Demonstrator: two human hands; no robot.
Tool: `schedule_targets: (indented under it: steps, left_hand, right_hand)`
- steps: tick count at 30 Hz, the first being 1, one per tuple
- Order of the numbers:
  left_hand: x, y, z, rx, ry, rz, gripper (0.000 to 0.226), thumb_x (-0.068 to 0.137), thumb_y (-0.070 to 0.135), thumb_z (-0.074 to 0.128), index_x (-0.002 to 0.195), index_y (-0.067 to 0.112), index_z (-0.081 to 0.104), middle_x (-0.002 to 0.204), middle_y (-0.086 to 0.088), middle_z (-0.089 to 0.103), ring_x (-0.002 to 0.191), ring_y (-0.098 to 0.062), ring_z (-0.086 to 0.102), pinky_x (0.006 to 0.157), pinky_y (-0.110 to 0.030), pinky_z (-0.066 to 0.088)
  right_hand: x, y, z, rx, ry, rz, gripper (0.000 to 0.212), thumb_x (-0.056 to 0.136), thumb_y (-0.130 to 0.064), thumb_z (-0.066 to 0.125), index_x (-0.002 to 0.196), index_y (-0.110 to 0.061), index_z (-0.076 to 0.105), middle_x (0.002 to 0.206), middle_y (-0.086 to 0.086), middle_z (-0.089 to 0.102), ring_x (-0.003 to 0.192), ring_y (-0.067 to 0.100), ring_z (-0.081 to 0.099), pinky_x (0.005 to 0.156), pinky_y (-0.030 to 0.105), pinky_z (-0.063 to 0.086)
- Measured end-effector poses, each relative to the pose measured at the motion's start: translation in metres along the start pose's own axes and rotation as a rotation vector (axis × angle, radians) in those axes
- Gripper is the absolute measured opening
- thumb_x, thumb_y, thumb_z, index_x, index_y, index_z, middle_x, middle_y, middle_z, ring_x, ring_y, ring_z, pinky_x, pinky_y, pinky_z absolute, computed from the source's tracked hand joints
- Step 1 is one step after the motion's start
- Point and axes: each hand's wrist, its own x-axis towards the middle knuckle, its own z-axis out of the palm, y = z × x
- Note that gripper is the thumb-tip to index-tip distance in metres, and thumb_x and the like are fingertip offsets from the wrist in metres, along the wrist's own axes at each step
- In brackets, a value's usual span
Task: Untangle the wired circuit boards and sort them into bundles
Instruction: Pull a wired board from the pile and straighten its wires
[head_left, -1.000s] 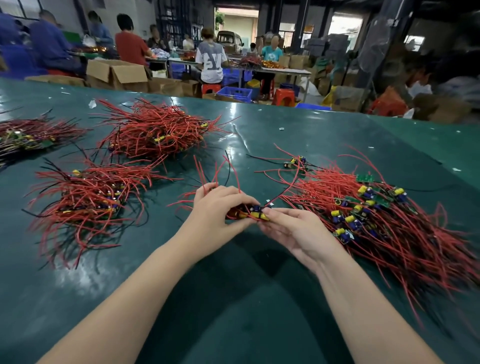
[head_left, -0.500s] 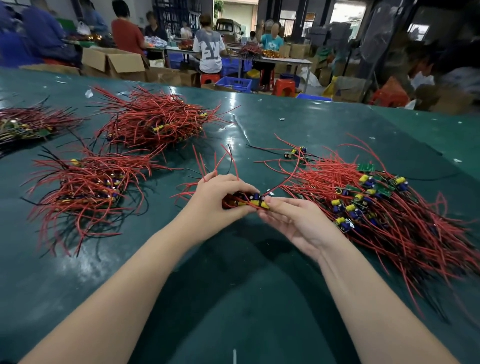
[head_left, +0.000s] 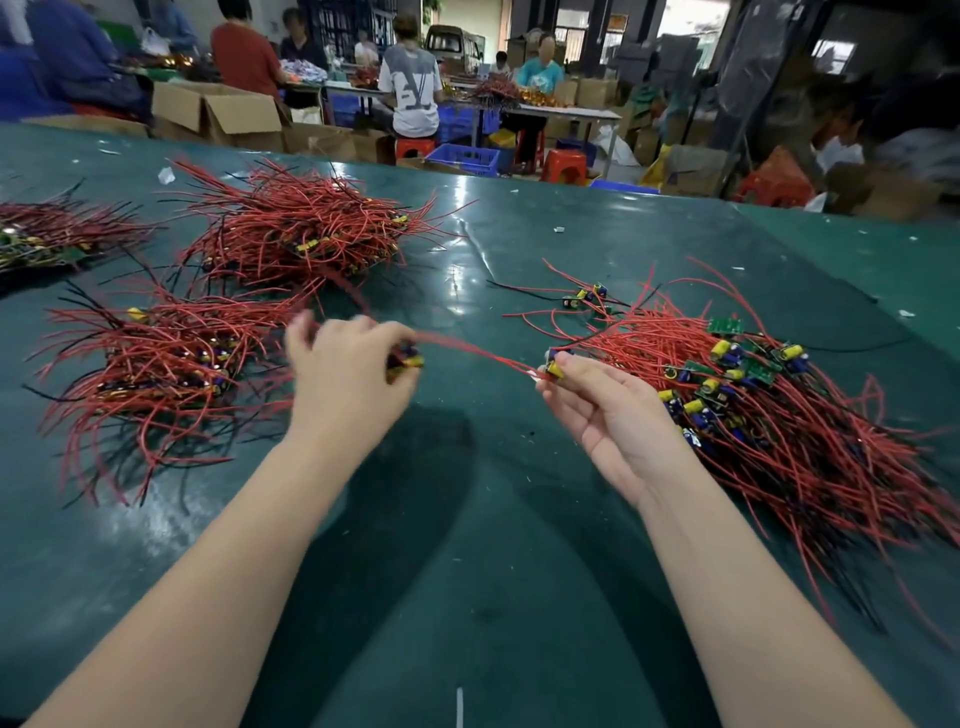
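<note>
My left hand (head_left: 345, 371) grips a small bundle of circuit boards (head_left: 407, 359) with red wires, blurred by motion, beside the near-left pile (head_left: 166, 358). My right hand (head_left: 605, 410) pinches one board with a yellow capacitor (head_left: 555, 367) at its fingertips. Red wires (head_left: 478, 353) stretch taut between the two hands. A big tangled pile of boards and red wires (head_left: 779, 410) lies just right of my right hand on the green table (head_left: 467, 519).
Another sorted pile (head_left: 306, 234) lies at the far middle-left and one more (head_left: 47, 234) at the far left edge. A loose board with wires (head_left: 584, 297) sits beyond the tangled pile. Other people work at tables behind, among cardboard boxes and blue crates.
My hands have pulled apart: the left moved left with its bundle, the right moved right with a single board, drawing the red wires out between them.
</note>
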Motion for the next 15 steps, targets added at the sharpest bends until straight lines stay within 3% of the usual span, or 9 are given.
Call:
schedule_targets:
  steps: [2, 4, 6, 8, 9, 11, 13, 15]
  left_hand:
    - [0.0, -0.009, -0.004, 0.131, -0.005, -0.179, 0.038, 0.081, 0.029, 0.069, 0.118, 0.029, 0.063, 0.121, -0.009, 0.052, 0.12, -0.032, 0.042, 0.112, -0.054, 0.007]
    - [0.0, -0.012, -0.006, 0.16, 0.017, -0.241, 0.048, 0.077, 0.027, 0.072, 0.124, 0.027, 0.06, 0.132, -0.014, 0.042, 0.127, -0.035, 0.033, 0.112, -0.059, 0.003]
    - [0.0, -0.009, -0.007, 0.131, 0.112, -0.208, 0.05, 0.075, 0.024, 0.073, 0.123, 0.026, 0.061, 0.137, -0.014, 0.04, 0.132, -0.035, 0.03, 0.112, -0.058, 0.003]
    - [0.001, -0.002, -0.009, 0.008, 0.206, -0.091, 0.042, 0.075, 0.023, 0.071, 0.116, 0.023, 0.066, 0.129, -0.011, 0.049, 0.125, -0.032, 0.041, 0.111, -0.049, 0.015]
    - [0.001, 0.003, -0.01, -0.122, 0.191, -0.015, 0.035, 0.076, 0.021, 0.071, 0.111, 0.02, 0.068, 0.12, -0.009, 0.056, 0.115, -0.028, 0.051, 0.107, -0.043, 0.028]
    - [-0.002, 0.019, -0.01, -0.543, -0.015, 0.035, 0.027, 0.08, 0.014, 0.072, 0.106, 0.014, 0.066, 0.102, -0.005, 0.066, 0.091, -0.017, 0.063, 0.091, -0.031, 0.047]
    - [-0.008, 0.037, -0.012, -1.033, -0.293, -0.163, 0.033, 0.083, 0.011, 0.072, 0.112, 0.016, 0.058, 0.094, -0.002, 0.069, 0.078, -0.01, 0.066, 0.079, -0.022, 0.051]
    - [-0.01, 0.047, -0.009, -1.466, -0.413, -0.44, 0.054, 0.08, 0.012, 0.073, 0.128, 0.013, 0.048, 0.093, -0.005, 0.071, 0.074, -0.012, 0.068, 0.072, -0.023, 0.053]
  right_hand:
    - [-0.001, 0.001, 0.002, 0.033, 0.001, -0.004, 0.005, 0.086, -0.001, 0.064, 0.087, 0.0, 0.069, 0.076, 0.01, 0.072, 0.067, 0.017, 0.07, 0.06, 0.019, 0.055]
    - [-0.002, 0.003, 0.004, 0.072, -0.008, 0.006, 0.006, 0.086, 0.001, 0.063, 0.086, 0.0, 0.068, 0.075, 0.009, 0.071, 0.068, 0.017, 0.07, 0.061, 0.019, 0.055]
    - [-0.002, 0.004, 0.005, 0.105, -0.004, 0.022, 0.005, 0.086, 0.002, 0.063, 0.085, -0.001, 0.067, 0.076, 0.009, 0.071, 0.068, 0.016, 0.07, 0.061, 0.019, 0.056]
    - [-0.003, 0.005, 0.006, 0.125, 0.001, 0.033, 0.005, 0.085, 0.003, 0.064, 0.088, -0.001, 0.066, 0.077, 0.01, 0.071, 0.068, 0.017, 0.07, 0.061, 0.019, 0.056]
    - [-0.002, 0.006, 0.006, 0.137, 0.001, 0.036, 0.007, 0.084, 0.003, 0.064, 0.09, -0.001, 0.065, 0.077, 0.01, 0.071, 0.069, 0.017, 0.07, 0.061, 0.019, 0.056]
    - [-0.002, 0.008, 0.007, 0.164, -0.007, 0.041, 0.013, 0.084, 0.002, 0.065, 0.095, -0.003, 0.062, 0.078, 0.011, 0.072, 0.069, 0.017, 0.071, 0.06, 0.02, 0.056]
    - [-0.002, 0.009, 0.008, 0.183, -0.017, 0.041, 0.019, 0.084, 0.001, 0.066, 0.1, -0.008, 0.059, 0.08, 0.012, 0.072, 0.07, 0.018, 0.071, 0.06, 0.02, 0.056]
    - [-0.002, 0.009, 0.009, 0.195, -0.029, 0.025, 0.019, 0.083, 0.0, 0.066, 0.097, -0.009, 0.059, 0.081, 0.01, 0.073, 0.072, 0.018, 0.071, 0.061, 0.02, 0.056]
